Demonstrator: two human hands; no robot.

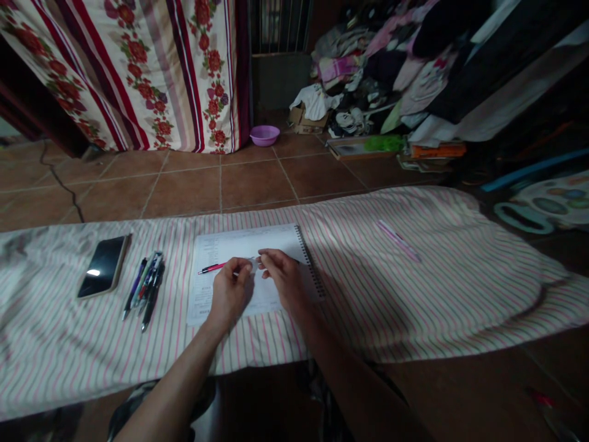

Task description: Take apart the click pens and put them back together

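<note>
My left hand (pixel 232 283) and my right hand (pixel 283 274) meet above an open spiral notebook (pixel 251 239), thumbs and fingers pinched close together. Something small and pale shows between the fingertips, too blurred to name. A pink pen with a black end (pixel 212 268) sticks out to the left of my left hand, over the page. Whether that hand grips it or it lies on the paper, I cannot tell. A short dark tip shows just past my right hand. Left of the notebook lies a bunch of pens (pixel 146 288). A pink-and-white pen (pixel 399 240) rests apart on the right.
A smartphone (pixel 103 267) lies on the striped cloth (pixel 368 294) at the left. Beyond the cloth are floor tiles (pixel 248 184), a purple basin (pixel 264 135) and a floral curtain (pixel 161 73). Piled clothes (pixel 368 67) and a cardboard box (pixel 307 120) stand at the back right.
</note>
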